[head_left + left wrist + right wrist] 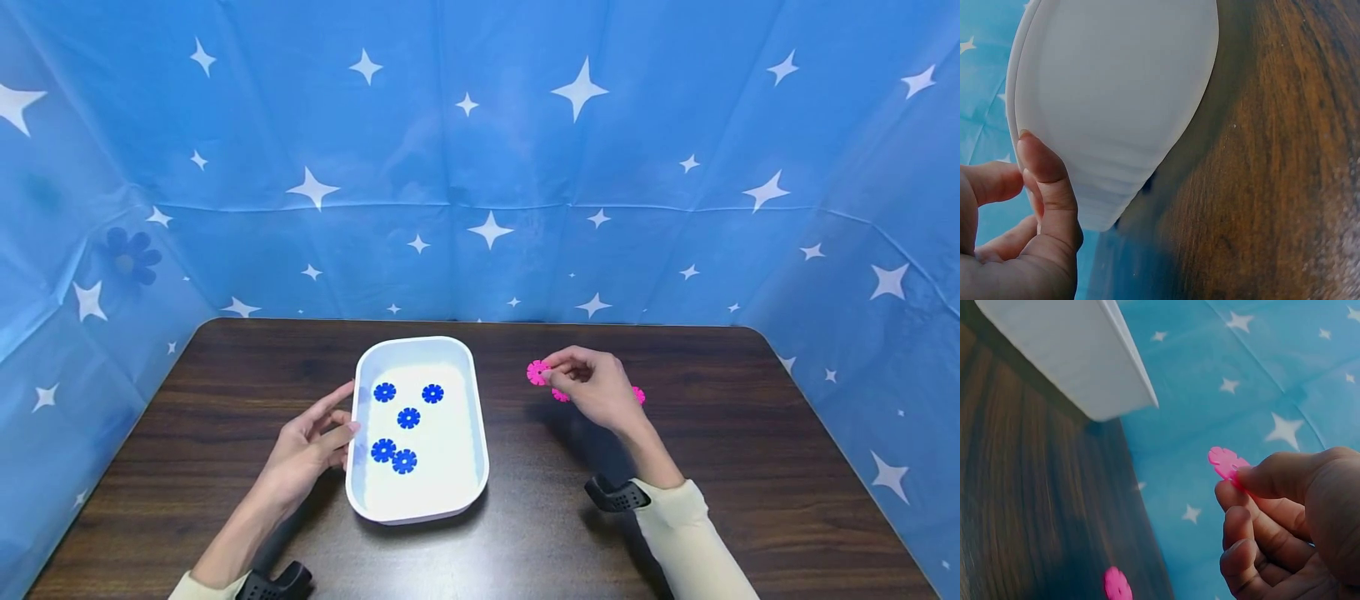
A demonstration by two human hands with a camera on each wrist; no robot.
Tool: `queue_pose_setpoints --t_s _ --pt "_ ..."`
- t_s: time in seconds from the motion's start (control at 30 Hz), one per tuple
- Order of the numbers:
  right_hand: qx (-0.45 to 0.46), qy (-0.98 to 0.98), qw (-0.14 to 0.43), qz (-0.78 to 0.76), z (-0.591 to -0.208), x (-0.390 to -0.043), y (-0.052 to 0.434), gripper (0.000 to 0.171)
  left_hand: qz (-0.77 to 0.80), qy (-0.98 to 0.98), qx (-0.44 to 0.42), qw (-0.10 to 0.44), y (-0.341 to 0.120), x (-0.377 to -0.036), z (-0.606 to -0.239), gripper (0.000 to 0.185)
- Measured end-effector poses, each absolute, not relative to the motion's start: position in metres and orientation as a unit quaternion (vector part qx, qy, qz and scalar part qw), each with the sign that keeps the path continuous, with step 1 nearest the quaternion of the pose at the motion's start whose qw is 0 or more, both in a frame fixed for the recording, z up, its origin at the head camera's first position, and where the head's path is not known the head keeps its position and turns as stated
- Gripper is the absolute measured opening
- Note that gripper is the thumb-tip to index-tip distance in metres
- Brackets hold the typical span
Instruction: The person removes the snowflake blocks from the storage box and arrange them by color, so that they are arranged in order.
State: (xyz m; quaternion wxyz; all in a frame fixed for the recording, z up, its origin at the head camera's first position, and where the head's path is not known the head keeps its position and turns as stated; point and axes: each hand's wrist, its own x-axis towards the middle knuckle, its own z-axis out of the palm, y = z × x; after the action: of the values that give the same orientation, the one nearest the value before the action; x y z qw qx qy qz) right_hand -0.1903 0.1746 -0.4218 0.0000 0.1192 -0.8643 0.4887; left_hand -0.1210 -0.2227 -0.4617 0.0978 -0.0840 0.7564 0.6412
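Observation:
My right hand [596, 387] pinches a pink notched plastic disc [536, 372] between thumb and fingertips, raised over the table to the right of the tray. In the right wrist view the same pink disc [1225, 464] sticks out past the thumb tip. Two more pink discs lie beneath that hand, one [560, 396] partly covered by its fingers and another [639, 395] just past the wrist side. With thumb and fingers, my left hand [306, 446] grips the left rim of a white tray [482, 450]. Several blue notched discs [408, 418] are lying inside the tray, mostly toward its left half.
The dark wood-grain table [540, 542] reaches back to a blue star-patterned cloth [517, 150], which also hangs along both sides. Black camera mounts [617, 494] sit on the wrists, below cream sleeves.

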Motion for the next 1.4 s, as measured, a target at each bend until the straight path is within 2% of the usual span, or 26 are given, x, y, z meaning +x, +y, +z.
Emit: queue_pose_setpoints --t_s 0.9,1.4 --pt "-0.013 -0.901 0.008 0.434 -0.451 -0.201 0.287 0.027 0.649 0.748 -0.086 0.105 -0.222 -0.122 -0.462 0.062" --pt "-0.078 -0.921 -0.019 0.382 -0.470 -0.200 0.330 0.027 0.655 0.743 -0.088 0.106 -0.221 -0.121 -0.461 0.062"
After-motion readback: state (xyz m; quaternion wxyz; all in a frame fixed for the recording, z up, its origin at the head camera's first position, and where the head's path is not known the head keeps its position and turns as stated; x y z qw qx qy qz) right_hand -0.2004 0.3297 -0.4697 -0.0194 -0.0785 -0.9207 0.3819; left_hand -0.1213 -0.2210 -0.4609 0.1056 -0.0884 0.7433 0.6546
